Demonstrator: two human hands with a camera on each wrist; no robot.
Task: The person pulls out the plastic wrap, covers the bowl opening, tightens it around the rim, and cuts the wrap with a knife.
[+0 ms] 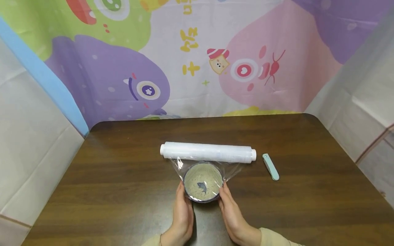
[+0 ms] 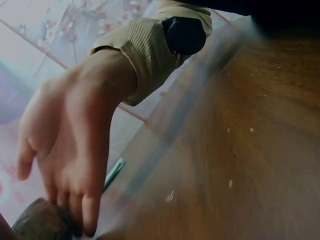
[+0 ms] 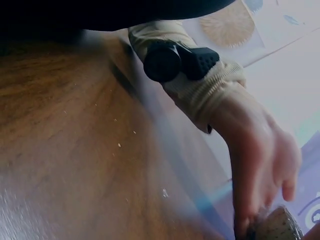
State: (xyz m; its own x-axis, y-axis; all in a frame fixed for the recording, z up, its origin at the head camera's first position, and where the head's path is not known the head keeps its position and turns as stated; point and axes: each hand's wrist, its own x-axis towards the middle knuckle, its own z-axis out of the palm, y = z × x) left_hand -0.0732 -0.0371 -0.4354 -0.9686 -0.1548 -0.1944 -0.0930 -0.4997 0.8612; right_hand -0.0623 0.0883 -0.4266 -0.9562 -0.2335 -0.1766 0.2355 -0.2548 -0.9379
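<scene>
A speckled pale bowl point(image 1: 197, 177) with a dark rim and a blue fish painted inside stands near the middle of the table. Clear cling film point(image 1: 232, 169) stretches over its top and runs back to a white roll of cling film point(image 1: 207, 152) just behind. My left hand point(image 1: 181, 213) presses its fingers along the bowl's left side, mostly straight. On the opposite side, my right hand point(image 1: 232, 213) lies against the bowl and film with extended fingers. The left wrist view shows the right palm point(image 2: 75, 145) with fingers reaching down to the bowl point(image 2: 42, 220).
A mint-green, slim folding-type tool point(image 1: 271, 167) lies right of the roll. The brown wooden table point(image 1: 117, 184) reaches back to a cartoon-print cloth point(image 1: 191, 85), with pale cloth walls on both sides.
</scene>
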